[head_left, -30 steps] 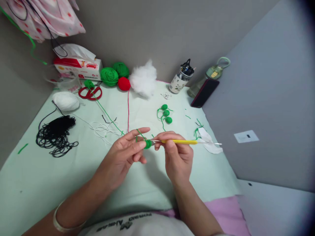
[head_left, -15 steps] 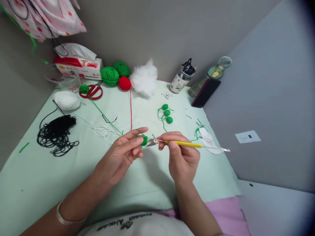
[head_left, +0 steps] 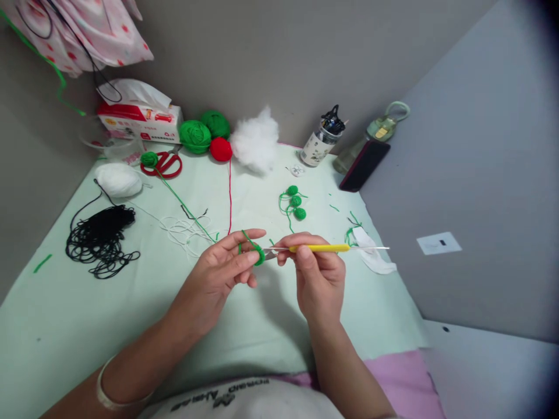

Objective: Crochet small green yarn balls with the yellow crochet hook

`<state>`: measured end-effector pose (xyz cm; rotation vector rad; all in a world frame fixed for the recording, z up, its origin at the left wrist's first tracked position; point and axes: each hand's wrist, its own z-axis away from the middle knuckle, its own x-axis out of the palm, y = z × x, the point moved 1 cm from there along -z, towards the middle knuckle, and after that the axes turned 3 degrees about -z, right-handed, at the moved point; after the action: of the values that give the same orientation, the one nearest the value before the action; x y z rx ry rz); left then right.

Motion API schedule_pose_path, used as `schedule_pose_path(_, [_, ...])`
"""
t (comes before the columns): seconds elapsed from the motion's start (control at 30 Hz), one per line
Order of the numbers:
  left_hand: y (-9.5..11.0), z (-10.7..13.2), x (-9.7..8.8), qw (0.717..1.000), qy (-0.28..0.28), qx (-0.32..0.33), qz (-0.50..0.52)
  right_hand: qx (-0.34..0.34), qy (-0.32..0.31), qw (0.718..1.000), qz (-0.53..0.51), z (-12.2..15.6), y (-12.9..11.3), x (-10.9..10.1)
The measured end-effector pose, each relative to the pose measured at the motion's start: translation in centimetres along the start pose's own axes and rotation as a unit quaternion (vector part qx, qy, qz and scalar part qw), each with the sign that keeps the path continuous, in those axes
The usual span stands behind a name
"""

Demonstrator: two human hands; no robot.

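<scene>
My left hand [head_left: 220, 273] pinches a small green crochet piece [head_left: 258, 254] between thumb and fingers, with green yarn looped over the forefinger. The green strand [head_left: 183, 203] runs back across the cloth to a little green yarn ball [head_left: 149, 159]. My right hand [head_left: 315, 273] grips a yellow-handled crochet hook [head_left: 321, 248], held level, its metal tip at the green piece. Both hands hover just above the pale green cloth [head_left: 244, 343].
Three finished green balls [head_left: 295, 201] lie beyond my hands. Red scissors [head_left: 162, 164], white yarn [head_left: 117, 178], tangled black yarn [head_left: 102, 235], green yarn balls [head_left: 195, 135], red yarn [head_left: 220, 149], stuffing [head_left: 255, 139], a tissue box [head_left: 138, 119], a jar [head_left: 321, 142], a phone [head_left: 364, 164] ring the cloth.
The hook swung from tilted down on the right back to level, and its tip went back to the green piece. My left hand shifted slightly right.
</scene>
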<state>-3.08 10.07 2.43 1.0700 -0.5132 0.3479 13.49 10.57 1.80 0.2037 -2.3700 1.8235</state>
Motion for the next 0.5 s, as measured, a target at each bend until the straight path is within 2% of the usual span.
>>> schedule_pose_path(0.2, [0.12, 0.02, -0.03, 1.0, 0.011, 0.019, -0.019, 0.013, 0.033, 0.998, -0.045, -0.39, -0.18, 0.0])
schedule_pose_path(0.37, [-0.3, 0.13, 0.37, 0.998, 0.003, 0.029, -0.061, 0.035, -0.005, 0.998, -0.055, -0.22, 0.23, 0.38])
schedule_pose_path(0.5, [-0.39, 0.18, 0.44, 0.998, 0.001, 0.031, -0.062, 0.031, 0.009, 0.998, -0.06, -0.11, 0.33, 0.29])
